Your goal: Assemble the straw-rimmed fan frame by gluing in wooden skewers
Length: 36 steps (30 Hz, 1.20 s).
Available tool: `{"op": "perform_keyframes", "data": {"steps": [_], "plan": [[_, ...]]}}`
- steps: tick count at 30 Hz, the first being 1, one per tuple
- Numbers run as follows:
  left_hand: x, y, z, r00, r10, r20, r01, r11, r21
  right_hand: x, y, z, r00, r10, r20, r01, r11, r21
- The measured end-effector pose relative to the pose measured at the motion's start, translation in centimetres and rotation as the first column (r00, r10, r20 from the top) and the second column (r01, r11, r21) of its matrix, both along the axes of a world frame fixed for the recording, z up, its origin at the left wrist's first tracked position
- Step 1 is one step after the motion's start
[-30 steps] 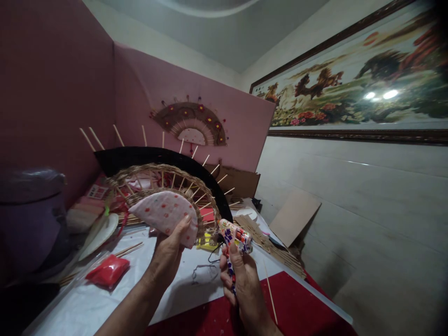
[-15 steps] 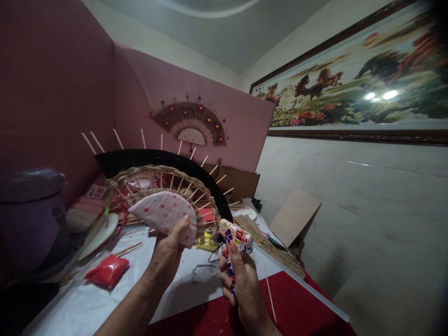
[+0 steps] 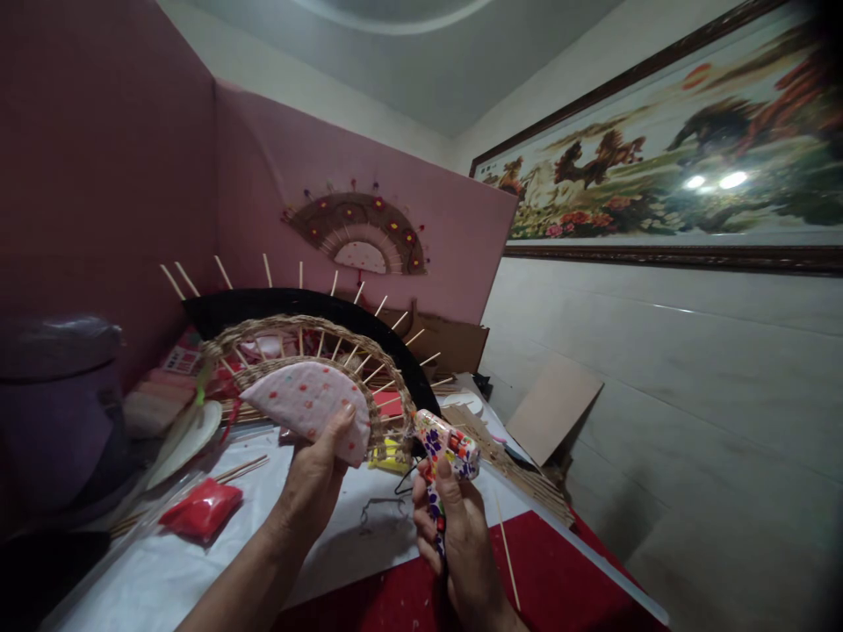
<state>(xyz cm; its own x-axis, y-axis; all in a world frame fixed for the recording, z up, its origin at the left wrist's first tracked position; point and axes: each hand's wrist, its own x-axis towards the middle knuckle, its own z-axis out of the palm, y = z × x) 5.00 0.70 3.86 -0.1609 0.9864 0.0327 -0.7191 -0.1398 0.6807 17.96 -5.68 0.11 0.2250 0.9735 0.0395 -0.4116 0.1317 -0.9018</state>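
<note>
My left hand (image 3: 320,465) grips a fan-shaped craft piece by its half-round base of pale pink dotted cloth (image 3: 313,399), thumb on the front. Thin wooden sticks spread out from the base, crossed by a braided straw band (image 3: 342,325) and, farther out, a black band (image 3: 329,303). In my right hand (image 3: 454,513) is a flower-patterned glue gun (image 3: 451,446), fingers wrapped round its handle. Its tip is at the right end of the straw band; whether it touches is hard to tell.
A red packet (image 3: 203,509) and loose sticks lie on the white table cover (image 3: 138,579). A red cloth (image 3: 559,570) with one thin stick (image 3: 507,553) is at the front right. Cardboard strips (image 3: 527,478) line the right side. A finished-looking fan (image 3: 359,230) hangs on the pink panel behind.
The fan has tilted slightly, its outer stick tips sitting a little lower. The glue gun has shifted slightly to the right. Both hands keep their hold.
</note>
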Motion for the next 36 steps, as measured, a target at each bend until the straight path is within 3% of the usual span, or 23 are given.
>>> {"op": "perform_keyframes", "data": {"steps": [20,36], "plan": [[0.2,-0.32,-0.03,0.998,0.003,-0.06,0.001,0.999,0.054,-0.25,-0.37,0.86,0.997,-0.022,0.071,0.027,0.997,-0.07],[0.32,-0.38,0.15,0.999,0.023,-0.04,-0.021,0.998,0.058,-0.22,-0.23,0.55,0.998,0.007,0.066,-0.003,0.998,-0.064]]}}
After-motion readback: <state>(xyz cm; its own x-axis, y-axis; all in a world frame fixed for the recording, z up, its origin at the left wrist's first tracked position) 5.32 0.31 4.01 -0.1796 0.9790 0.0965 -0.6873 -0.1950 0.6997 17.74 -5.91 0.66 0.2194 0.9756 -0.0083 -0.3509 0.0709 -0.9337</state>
